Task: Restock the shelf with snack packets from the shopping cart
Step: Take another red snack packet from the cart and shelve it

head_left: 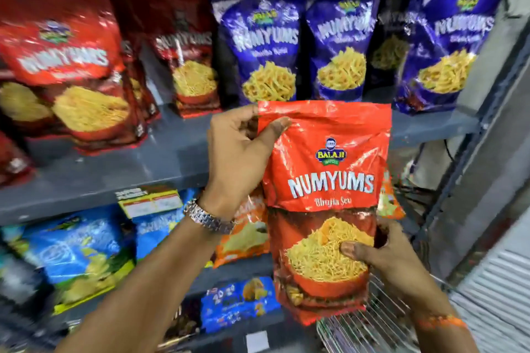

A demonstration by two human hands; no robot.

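I hold a red Numyums Bhujia Sev packet (pixel 327 180) upright in front of the grey shelf (pixel 172 152). My left hand (pixel 241 152), with a metal watch at the wrist, grips the packet's top left corner. My right hand (pixel 384 255) grips its lower right side, thumb on the front. On the shelf behind stand red Numyums packets (pixel 66 66) at the left and blue Numyums packets (pixel 269 49) at the right. The wire shopping cart (pixel 370 327) shows at the bottom right, below the packet.
A lower shelf holds blue snack bags (pixel 77 255) and orange bags (pixel 246 238). Below them lie more blue packets (pixel 238 304). A grey shelf upright (pixel 473 135) and a wall bound the right side. A gap of bare shelf lies between the red packets and my left hand.
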